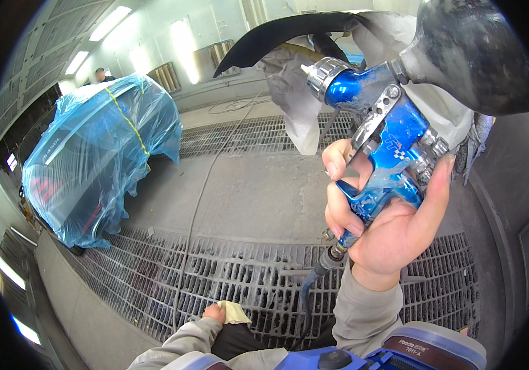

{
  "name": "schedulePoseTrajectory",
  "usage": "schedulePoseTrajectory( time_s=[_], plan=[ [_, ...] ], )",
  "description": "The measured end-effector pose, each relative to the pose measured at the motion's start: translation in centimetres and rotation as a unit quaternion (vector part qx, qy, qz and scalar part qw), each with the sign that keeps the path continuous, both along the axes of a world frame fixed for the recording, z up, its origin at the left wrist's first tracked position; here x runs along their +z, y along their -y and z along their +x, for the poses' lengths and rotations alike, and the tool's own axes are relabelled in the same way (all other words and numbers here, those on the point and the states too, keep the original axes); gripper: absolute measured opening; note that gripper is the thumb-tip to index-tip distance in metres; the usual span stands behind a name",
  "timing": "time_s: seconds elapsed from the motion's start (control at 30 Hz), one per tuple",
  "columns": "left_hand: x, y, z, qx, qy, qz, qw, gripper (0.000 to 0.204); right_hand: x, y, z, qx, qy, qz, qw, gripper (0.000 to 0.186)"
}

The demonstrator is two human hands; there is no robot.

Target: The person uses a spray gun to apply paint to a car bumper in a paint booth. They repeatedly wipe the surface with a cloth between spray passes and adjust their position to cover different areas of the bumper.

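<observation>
A blue spray gun (pixel 394 145) with a silver nozzle fills the upper right, held up close in my right hand (pixel 394 228). My fingers wrap its handle; the index finger lies by the trigger, the thumb behind. On top sits a dark paint cup (pixel 471 55). From the base of the handle a black air hose (pixel 306 296) runs down toward my legs. Low in the middle, my left hand (pixel 215 312) is closed on a pale yellow cloth (pixel 235 312), beside my dark trouser leg. Most of its fingers are hidden.
Left stands a car wrapped in blue plastic film (pixel 104 148) with a yellow cord. Behind the gun, a dark curved panel (pixel 289 40) rests with white masking paper (pixel 295 105). A hose (pixel 206 179) crosses the floor and metal gratings (pixel 240 271). A person (pixel 100 75) stands beyond the car.
</observation>
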State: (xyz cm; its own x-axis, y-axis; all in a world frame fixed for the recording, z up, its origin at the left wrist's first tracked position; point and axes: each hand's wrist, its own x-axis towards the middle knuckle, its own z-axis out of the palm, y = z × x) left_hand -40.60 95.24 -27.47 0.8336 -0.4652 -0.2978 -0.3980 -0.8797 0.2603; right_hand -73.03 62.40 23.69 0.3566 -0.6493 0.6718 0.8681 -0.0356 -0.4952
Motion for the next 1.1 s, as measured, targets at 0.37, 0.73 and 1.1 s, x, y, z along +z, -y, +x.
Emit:
schedulePoseTrajectory(
  time_s=[0.37,0.73,1.1],
  plan=[
    [1.1,0.3,-0.7,0.019,0.002,0.011,1.0,0.058,0.1,-0.2,0.4,0.007,-0.003,0.005,1.0,0.104],
    [0.5,0.5,-0.9,-0.014,0.002,0.022,1.0,0.059,-0.1,-0.7,0.3,0.021,0.008,-0.001,1.0,0.095],
    [1.9,1.3,-1.5,-0.012,-0.023,0.035,0.999,0.055,-0.6,0.1,0.3,0.037,-0.008,-0.054,0.998,0.098]
  ],
)
